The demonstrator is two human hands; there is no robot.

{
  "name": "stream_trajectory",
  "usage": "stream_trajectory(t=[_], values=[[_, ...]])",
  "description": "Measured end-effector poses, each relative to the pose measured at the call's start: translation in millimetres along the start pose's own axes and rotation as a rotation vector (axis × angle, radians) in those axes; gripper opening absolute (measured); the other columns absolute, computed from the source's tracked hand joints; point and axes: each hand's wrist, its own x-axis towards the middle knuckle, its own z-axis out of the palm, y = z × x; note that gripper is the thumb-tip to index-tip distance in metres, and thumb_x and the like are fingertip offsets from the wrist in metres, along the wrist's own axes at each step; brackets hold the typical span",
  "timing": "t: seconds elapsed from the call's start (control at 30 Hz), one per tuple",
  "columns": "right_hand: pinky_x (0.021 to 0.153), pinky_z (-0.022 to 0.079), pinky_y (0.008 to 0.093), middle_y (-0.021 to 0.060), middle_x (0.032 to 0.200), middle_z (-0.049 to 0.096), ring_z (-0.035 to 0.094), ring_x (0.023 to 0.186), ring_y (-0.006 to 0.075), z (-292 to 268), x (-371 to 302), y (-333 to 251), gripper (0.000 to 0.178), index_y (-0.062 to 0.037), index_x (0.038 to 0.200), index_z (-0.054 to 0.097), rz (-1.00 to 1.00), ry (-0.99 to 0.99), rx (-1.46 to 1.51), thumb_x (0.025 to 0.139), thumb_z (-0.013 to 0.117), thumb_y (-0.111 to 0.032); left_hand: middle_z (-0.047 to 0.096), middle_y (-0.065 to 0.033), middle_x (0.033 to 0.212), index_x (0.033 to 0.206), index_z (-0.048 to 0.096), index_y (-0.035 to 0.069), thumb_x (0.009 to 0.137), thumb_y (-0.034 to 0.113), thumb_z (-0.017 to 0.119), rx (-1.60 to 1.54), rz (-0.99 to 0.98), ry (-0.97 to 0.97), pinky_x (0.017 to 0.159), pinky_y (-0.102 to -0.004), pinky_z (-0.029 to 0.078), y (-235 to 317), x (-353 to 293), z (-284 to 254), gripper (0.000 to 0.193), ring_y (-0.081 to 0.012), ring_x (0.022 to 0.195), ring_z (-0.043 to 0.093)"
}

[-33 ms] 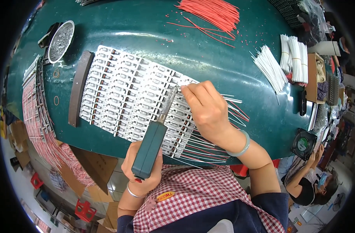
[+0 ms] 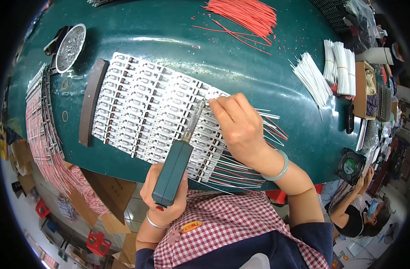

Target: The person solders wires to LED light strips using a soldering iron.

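Note:
My left hand [image 2: 165, 193] grips a dark green soldering gun [image 2: 172, 172], its shiny barrel slanting up and away over a white panel [image 2: 137, 110]. Rows of small metal-and-plastic parts cover this panel. The tool's tip is at the panel's far right part, right beside the fingertips of my right hand [image 2: 237, 123]. Those fingers are pinched together over the panel's right edge; whatever they hold is too small or hidden to make out. Thin white and red wires [image 2: 236, 175] stick out from the panel's right side, passing partly under my right hand and wrist.
A brown curved bar [image 2: 92, 103] lies along the panel's left edge. Beyond it stands a metal bowl [image 2: 70, 48]. Red wires [image 2: 245, 15] lie at the back, white wire bundles [image 2: 339, 67] at right. A black fan [image 2: 351, 165] sits near a co-worker [image 2: 359, 215]. Wired strips [image 2: 43, 130] hang over the left edge.

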Motion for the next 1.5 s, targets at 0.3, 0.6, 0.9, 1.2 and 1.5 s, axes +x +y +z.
stream_trajectory(t=[0.3,0.6,0.9,1.2,1.5], values=[[0.061,0.053,0.0334,0.0111,0.096,0.066,0.063,0.084,0.0256,-1,-1,-1,0.037,0.0061,0.106,0.069,0.053,-0.001,0.024,0.069,0.066,0.0,0.068,-0.0167,0.092,0.098,0.07,-0.005,0.076,-0.007,0.075,-0.048,-0.047,0.025,0.066,-0.0341,0.055,-4,-8,-2,0.022,-0.0297,0.074,0.068],[0.065,0.053,0.032,0.0112,0.093,0.062,0.06,0.085,0.0237,-6,0,2,0.037,0.0093,0.104,0.068,0.027,0.03,0.031,0.068,0.067,-0.002,0.069,-0.0184,0.096,0.099,0.07,-0.006,0.077,-0.005,0.075,-0.079,-0.046,0.068,0.069,-0.0332,0.055,-2,-4,1,0.022,-0.0297,0.077,0.07],[0.063,0.053,0.0326,0.0118,0.093,0.063,0.06,0.083,0.0239,3,1,14,0.036,0.0096,0.102,0.068,0.018,0.06,-0.005,0.068,0.067,-0.001,0.069,-0.0181,0.097,0.099,0.07,-0.006,0.076,-0.005,0.076,-0.042,-0.033,0.031,0.068,-0.033,0.055,1,7,4,0.023,-0.0291,0.076,0.069],[0.065,0.054,0.0351,0.0119,0.095,0.067,0.063,0.082,0.027,1,3,8,0.037,0.0064,0.104,0.069,0.076,0.034,0.014,0.067,0.065,0.0,0.068,-0.0146,0.093,0.093,0.071,-0.003,0.077,-0.006,0.076,-0.042,-0.041,-0.006,0.066,-0.0324,0.054,5,16,6,0.017,-0.0273,0.074,0.068],[0.065,0.054,0.0345,0.0115,0.096,0.066,0.063,0.083,0.0265,0,3,6,0.037,0.0059,0.105,0.069,0.083,0.014,-0.004,0.068,0.065,-0.001,0.067,-0.0158,0.091,0.095,0.07,-0.004,0.078,-0.004,0.077,-0.108,-0.062,0.068,0.064,-0.0321,0.053,-5,3,6,0.018,-0.0276,0.073,0.067]])
